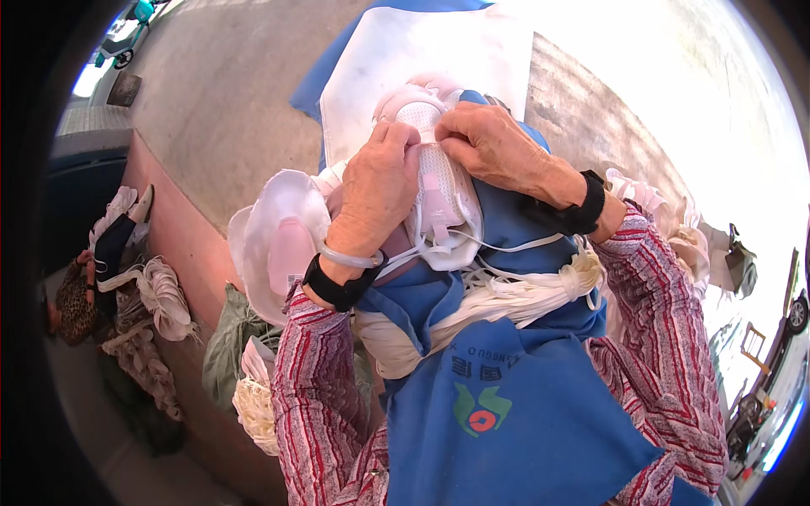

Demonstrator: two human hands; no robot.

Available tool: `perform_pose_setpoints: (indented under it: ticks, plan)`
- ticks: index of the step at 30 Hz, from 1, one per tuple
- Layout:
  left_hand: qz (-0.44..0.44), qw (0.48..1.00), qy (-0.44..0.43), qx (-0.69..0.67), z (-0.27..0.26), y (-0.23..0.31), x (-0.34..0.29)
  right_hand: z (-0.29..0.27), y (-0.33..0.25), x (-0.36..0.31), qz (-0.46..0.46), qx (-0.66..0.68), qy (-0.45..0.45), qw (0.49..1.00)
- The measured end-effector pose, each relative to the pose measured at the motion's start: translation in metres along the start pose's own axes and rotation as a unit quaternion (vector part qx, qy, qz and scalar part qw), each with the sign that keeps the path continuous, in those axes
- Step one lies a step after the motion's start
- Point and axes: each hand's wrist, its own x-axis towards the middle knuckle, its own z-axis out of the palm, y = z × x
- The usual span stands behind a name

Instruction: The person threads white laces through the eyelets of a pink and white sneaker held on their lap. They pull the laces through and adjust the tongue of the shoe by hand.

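Observation:
A pale pink and white sneaker [462,187] lies in front of me, its white mesh tongue facing up. Across its upper, a short white strip, looking like the shoelace [428,140], runs between my fingers. My left hand [380,181] is closed at the shoe's left side, fingertips pinched on that strip. From the right, my right hand [494,145] pinches there too, thumb and forefinger together; the fingertips partly hide what they grip. Loose lace trails from the near end of the shoe. A bundle of cream laces [498,308] lies across my lap on the blue apron [540,396].
A white sheet [489,42] over blue cloth lies beyond the shoe. More pink-white shoe parts [287,215] sit at my left, with others by my right arm. A green sack [232,350] and bundled laces [257,413] are at lower left. Another person [80,295] sits far left.

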Motion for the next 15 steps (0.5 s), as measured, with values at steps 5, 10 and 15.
perform_pose_setpoints:
  ticks: [5, 10, 15]
  plan:
    - [0.011, 1.000, -0.005, -0.001, 0.0004, -0.0003, 0.0027, 0.0004, 0.0050, 0.0003, -0.003, 0.000, 0.001, 1.000]
    - [0.016, 1.000, 0.003, -0.004, -0.0017, -0.0002, 0.0014, 0.0036, 0.0040, 0.0018, -0.003, 0.001, -0.011, 1.000]
    - [0.025, 1.000, 0.004, -0.011, 0.0022, -0.0014, 0.0026, 0.0038, 0.0091, 0.0005, -0.054, -0.036, 0.012, 0.998]
